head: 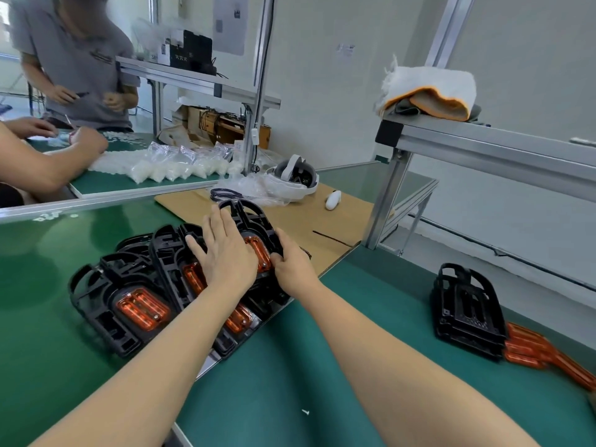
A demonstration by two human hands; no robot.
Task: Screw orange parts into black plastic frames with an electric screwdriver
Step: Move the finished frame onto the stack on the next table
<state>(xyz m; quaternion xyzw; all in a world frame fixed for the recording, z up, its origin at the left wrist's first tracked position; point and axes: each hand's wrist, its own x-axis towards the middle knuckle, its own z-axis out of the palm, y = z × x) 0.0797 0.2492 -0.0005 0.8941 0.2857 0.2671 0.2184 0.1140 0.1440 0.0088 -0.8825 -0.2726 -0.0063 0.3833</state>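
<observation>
On the green counter, finished black plastic frames with orange parts screwed in overlap in a row. Your left hand lies flat, fingers straight, on the far frame; your right hand pinches its right edge. Near the counter's right edge, empty black frames touch loose orange parts.

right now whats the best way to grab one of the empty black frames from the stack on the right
Take the top frame of the empty black frame stack by its open arched loop at the far end, coming from above. The loop stands clear of the loose orange parts crowding the stack's near right side, so fingers can likely hook through it.
</observation>
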